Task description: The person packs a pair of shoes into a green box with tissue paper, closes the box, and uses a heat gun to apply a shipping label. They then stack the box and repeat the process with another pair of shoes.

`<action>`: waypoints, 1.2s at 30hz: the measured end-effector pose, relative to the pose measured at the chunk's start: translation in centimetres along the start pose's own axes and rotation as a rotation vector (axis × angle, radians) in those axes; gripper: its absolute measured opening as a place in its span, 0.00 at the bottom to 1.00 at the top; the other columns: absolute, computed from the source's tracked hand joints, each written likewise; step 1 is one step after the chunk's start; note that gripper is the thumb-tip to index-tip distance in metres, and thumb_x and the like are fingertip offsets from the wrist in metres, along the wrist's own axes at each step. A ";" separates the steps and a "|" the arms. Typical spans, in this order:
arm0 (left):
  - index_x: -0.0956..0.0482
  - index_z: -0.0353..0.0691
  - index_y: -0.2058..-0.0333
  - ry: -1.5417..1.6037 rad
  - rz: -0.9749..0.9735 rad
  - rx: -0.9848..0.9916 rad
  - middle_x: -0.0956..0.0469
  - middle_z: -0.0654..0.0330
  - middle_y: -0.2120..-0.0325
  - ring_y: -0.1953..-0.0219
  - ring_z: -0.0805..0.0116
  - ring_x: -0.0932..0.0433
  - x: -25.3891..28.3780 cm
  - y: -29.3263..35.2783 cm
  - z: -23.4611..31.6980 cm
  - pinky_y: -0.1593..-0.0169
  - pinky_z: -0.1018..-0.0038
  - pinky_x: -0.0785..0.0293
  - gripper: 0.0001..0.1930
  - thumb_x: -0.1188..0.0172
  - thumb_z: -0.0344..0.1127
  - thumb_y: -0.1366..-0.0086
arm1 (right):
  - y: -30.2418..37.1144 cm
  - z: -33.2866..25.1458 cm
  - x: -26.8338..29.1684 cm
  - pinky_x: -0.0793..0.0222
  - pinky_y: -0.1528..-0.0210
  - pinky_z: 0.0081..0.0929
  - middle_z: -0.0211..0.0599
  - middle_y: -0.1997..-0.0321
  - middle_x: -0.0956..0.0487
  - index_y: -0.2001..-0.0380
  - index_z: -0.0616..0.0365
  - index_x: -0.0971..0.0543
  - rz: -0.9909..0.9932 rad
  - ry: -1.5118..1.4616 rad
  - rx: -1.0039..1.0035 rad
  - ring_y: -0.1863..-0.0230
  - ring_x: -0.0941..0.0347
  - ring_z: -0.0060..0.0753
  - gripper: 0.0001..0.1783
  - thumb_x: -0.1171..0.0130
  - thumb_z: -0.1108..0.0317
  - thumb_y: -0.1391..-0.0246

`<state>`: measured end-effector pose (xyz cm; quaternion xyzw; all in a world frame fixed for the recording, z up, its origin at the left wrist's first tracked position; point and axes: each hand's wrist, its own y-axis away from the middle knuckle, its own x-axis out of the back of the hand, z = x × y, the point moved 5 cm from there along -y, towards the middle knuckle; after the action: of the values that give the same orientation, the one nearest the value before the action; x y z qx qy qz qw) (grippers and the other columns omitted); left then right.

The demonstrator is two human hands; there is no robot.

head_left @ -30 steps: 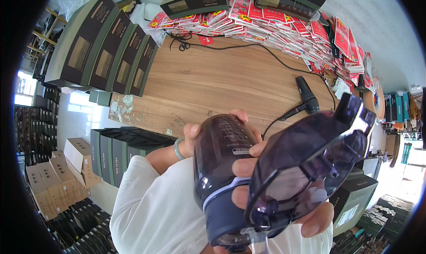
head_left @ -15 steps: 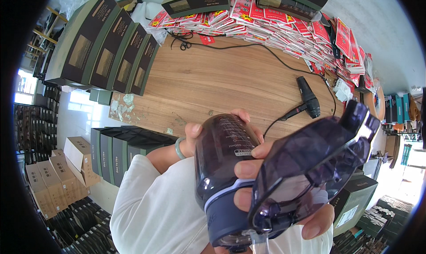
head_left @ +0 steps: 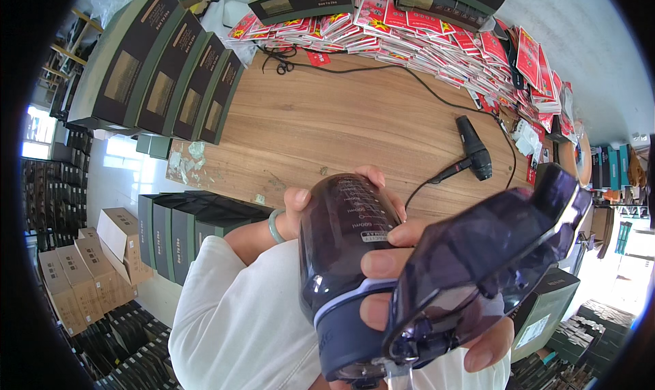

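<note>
A dark translucent water bottle (head_left: 334, 253) with a measuring scale is held tilted close to my body, its mouth end toward me. My left hand (head_left: 295, 206) is wrapped round the bottle's base end, its fingers partly hidden behind it. At the neck, my right hand (head_left: 382, 267) grips the dark blue collar (head_left: 348, 328) with its fingers. The translucent purple flip lid (head_left: 471, 260) stands swung open to the right and hides much of my right hand. A bracelet (head_left: 275, 226) circles my left wrist.
A black hair dryer (head_left: 474, 151) lies on the wooden table (head_left: 307, 110), its cord running along the back. Red printed packets (head_left: 423, 42) are heaped at the far edge. Dark green boxes (head_left: 129, 76) stand at the left; cardboard cartons (head_left: 89, 274) sit lower left.
The flip lid has shifted slightly right and down, and my right hand has turned a little with it. The bottle and my left hand stay almost where they were.
</note>
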<state>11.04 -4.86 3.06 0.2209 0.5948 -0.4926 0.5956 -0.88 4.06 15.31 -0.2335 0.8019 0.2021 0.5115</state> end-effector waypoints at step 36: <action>0.36 0.46 0.45 0.001 -0.015 -0.005 0.32 0.36 0.47 0.44 0.46 0.29 0.1 0.1 0.1 0.39 0.58 0.32 0.47 0.34 0.69 0.59 | -0.3 0.1 -1.0 0.51 0.25 0.44 0.59 0.30 0.40 0.32 0.74 0.65 0.086 0.155 0.033 0.32 0.36 0.49 0.65 0.30 0.57 0.57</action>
<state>11.17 -4.95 2.92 0.2151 0.5979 -0.4955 0.5922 -0.27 3.99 16.15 -0.2055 0.8515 0.1918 0.4427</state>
